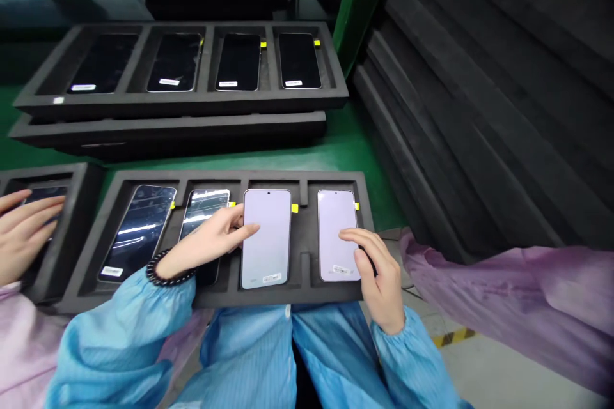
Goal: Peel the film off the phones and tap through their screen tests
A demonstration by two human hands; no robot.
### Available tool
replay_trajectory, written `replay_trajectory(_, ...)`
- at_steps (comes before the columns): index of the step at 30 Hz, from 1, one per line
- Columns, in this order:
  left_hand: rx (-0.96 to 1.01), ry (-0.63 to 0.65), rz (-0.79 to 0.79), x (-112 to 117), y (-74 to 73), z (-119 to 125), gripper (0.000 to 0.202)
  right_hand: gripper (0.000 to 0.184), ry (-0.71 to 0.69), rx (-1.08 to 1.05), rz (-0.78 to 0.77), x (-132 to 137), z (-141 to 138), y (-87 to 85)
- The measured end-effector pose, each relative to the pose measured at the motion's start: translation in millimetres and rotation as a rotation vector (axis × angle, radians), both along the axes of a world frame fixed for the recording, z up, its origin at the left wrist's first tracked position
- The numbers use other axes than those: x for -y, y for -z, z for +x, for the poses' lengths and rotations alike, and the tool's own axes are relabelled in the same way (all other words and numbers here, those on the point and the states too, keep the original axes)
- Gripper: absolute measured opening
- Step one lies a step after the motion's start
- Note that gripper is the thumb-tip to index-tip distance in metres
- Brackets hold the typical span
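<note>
A black foam tray (215,297) with four slots lies across my lap. Its two left phones (137,230) have dark screens. The two on the right are lit pale lilac. My left hand (211,239), a bead bracelet on its wrist, lies over the second phone (206,204), with its fingertips touching the left edge of the third phone (267,239). My right hand (377,271) rests on the fourth phone (336,230), fingers on the lower screen and its right edge. Neither hand lifts anything.
Two stacked foam trays (182,105) stand farther back on the green surface, the top one holding several dark phones. A tall stack of black foam (480,108) fills the right. Another person's hand (23,233) touches a phone in a tray at the left; a purple sleeve (518,313) is at my right.
</note>
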State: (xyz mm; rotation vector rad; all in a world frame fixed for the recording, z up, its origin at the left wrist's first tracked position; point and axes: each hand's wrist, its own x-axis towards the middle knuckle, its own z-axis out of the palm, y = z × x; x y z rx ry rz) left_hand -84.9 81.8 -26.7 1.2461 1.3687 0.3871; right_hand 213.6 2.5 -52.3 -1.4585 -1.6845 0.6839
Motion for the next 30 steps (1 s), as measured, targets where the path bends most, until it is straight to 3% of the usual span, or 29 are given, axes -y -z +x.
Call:
replay_trajectory(6,0.106,-0.334,0.052,29.1,-11.5,25.0,0.047,0.025,-0.093,-0.046,0.070,-17.3,-12.0,-33.0)
replay_trajectory(8,0.157,-0.323,0.066,46.2,-18.1,32.7,0.049,0.023,-0.141,-0.030,0.101,-25.8,-21.4,-46.0)
replay_trajectory(11,0.216,-0.193,0.113,71.3,-23.4,40.9,0.046,0.022,-0.166,0.078,0.135,-35.9,-35.4,-57.7)
replay_trajectory(13,0.235,-0.162,0.109,82.5,-23.3,44.0,0.046,0.030,-0.191,0.167,0.174,-38.9,-41.7,-59.8)
replay_trajectory(17,0.242,-0.255,0.076,90.7,-18.3,46.5,0.049,0.036,-0.279,0.281,0.381,-36.4,-46.1,-60.9)
replay_trajectory(20,0.247,-0.307,0.073,93.5,-15.5,47.3,0.050,0.036,-0.500,0.256,0.572,-30.2,-47.0,-64.8)
replay_trajectory(23,0.257,-0.377,0.093,98.9,-16.4,47.9,0.051,0.038,-0.651,0.199,0.651,-23.7,-48.8,-68.2)
replay_trajectory(30,0.360,-0.438,0.090,110.5,-24.0,49.7,0.052,0.038,-0.595,0.048,0.762,-18.5,-51.2,-62.1)
